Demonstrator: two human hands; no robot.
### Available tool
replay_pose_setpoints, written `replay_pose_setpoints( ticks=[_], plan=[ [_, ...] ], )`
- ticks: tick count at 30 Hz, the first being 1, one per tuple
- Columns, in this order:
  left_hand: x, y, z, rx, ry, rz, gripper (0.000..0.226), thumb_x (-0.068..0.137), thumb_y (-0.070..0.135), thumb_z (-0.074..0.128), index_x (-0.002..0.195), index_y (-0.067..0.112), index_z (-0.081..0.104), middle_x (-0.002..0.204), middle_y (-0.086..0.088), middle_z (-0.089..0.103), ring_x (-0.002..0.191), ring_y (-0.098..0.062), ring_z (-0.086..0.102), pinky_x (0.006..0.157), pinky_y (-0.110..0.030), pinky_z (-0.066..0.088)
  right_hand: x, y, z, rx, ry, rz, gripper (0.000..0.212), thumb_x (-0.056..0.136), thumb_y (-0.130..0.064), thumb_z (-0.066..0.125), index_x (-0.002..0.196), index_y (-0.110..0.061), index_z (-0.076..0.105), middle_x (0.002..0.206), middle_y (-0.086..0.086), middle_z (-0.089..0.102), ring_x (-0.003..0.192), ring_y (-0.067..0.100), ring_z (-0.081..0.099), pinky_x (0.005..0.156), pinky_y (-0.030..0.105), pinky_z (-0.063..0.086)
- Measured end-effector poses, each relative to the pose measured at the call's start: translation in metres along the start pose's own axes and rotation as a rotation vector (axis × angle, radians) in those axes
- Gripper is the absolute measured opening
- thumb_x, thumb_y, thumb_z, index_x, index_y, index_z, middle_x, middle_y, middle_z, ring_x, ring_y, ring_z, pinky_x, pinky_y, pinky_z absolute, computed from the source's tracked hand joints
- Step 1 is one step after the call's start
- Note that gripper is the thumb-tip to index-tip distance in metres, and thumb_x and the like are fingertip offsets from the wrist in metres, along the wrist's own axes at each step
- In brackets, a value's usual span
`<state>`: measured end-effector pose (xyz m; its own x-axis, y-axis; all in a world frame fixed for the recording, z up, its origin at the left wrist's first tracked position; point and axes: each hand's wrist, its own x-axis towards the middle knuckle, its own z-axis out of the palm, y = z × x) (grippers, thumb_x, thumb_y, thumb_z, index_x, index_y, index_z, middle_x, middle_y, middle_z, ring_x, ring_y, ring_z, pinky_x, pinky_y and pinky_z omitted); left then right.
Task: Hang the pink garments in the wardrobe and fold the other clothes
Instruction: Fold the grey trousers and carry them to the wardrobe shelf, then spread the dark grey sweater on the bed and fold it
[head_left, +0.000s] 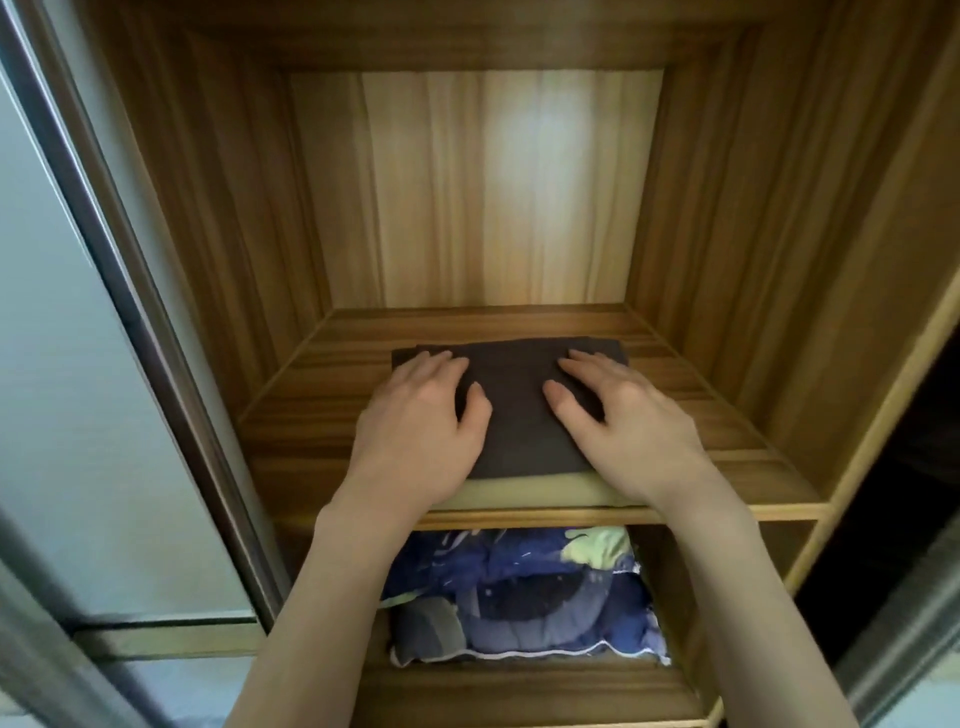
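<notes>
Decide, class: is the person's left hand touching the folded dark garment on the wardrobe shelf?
Touching. The head view shows the left hand lying flat on the folded dark garment, fingers spread over its left part, with no gap visible.

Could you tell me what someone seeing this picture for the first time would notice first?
Most striking are the left hand and right hand, resting flat, fingers straight, on a folded dark garment in the middle of a wooden wardrobe shelf. A pale yellow folded piece peeks out beneath it at the shelf's front edge. In the compartment below lies a blue patterned bundle.
</notes>
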<state>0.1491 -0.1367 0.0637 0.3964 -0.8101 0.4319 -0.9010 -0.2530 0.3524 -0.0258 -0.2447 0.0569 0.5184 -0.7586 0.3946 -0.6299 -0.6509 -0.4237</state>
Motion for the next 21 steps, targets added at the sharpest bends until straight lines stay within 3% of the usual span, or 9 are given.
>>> replay_pose_setpoints(
  ticks=[2,5,9,13,18,21],
  plan=[
    [-0.006,0.004,-0.002,-0.016,0.047,0.044,0.049,0.108,0.042,0.042,0.151,0.023,0.052,0.155,0.000,0.052,0.148,-0.019,0.041,0.120,-0.039,0.033,-0.011,0.000,-0.003,0.053,0.065,-0.033,0.061,0.102,-0.062,0.041,0.151,-0.029,0.052,0.159,-0.010,0.046,0.150,0.009,0.034,0.124,0.034,0.029],
    [-0.022,0.017,-0.002,-0.137,0.124,0.188,0.046,0.105,0.044,0.045,0.145,0.025,0.057,0.138,0.005,0.063,0.130,-0.016,0.055,0.103,-0.036,0.046,-0.042,0.005,-0.014,0.072,0.223,-0.065,0.055,0.104,-0.050,0.049,0.151,-0.022,0.052,0.155,-0.007,0.049,0.145,0.009,0.042,0.121,0.035,0.036],
    [-0.037,0.053,0.015,-0.272,0.124,0.402,0.043,0.105,0.044,0.046,0.143,0.026,0.056,0.132,0.012,0.063,0.121,-0.006,0.055,0.092,-0.022,0.042,-0.096,0.016,-0.037,-0.010,0.382,-0.038,0.045,0.106,-0.036,0.056,0.147,-0.016,0.056,0.148,-0.005,0.055,0.139,0.012,0.050,0.114,0.038,0.044],
    [-0.040,0.094,0.047,-0.399,0.072,0.546,0.045,0.103,0.044,0.046,0.140,0.022,0.061,0.133,0.009,0.064,0.125,-0.005,0.054,0.092,-0.007,0.034,-0.158,0.036,-0.071,-0.309,0.529,0.122,0.049,0.100,-0.044,0.058,0.143,-0.019,0.059,0.143,-0.003,0.059,0.126,0.022,0.060,0.101,0.042,0.052],
    [-0.059,0.166,0.084,-0.587,-0.019,0.779,0.042,0.103,0.036,0.056,0.137,0.013,0.064,0.132,0.003,0.064,0.126,-0.013,0.056,0.104,-0.026,0.048,-0.233,0.072,-0.110,-0.475,0.630,0.392,0.052,0.097,-0.048,0.059,0.141,-0.021,0.060,0.139,-0.004,0.062,0.123,0.020,0.060,0.093,0.042,0.053],
    [-0.080,0.218,0.101,-0.629,-0.080,0.941,0.041,0.102,0.038,0.058,0.134,0.013,0.066,0.125,0.005,0.066,0.119,-0.016,0.058,0.101,-0.032,0.049,-0.271,0.102,-0.123,-0.550,0.635,0.559,0.055,0.096,-0.051,0.059,0.142,-0.021,0.059,0.141,-0.004,0.062,0.127,0.020,0.057,0.100,0.041,0.049]
  ],
)
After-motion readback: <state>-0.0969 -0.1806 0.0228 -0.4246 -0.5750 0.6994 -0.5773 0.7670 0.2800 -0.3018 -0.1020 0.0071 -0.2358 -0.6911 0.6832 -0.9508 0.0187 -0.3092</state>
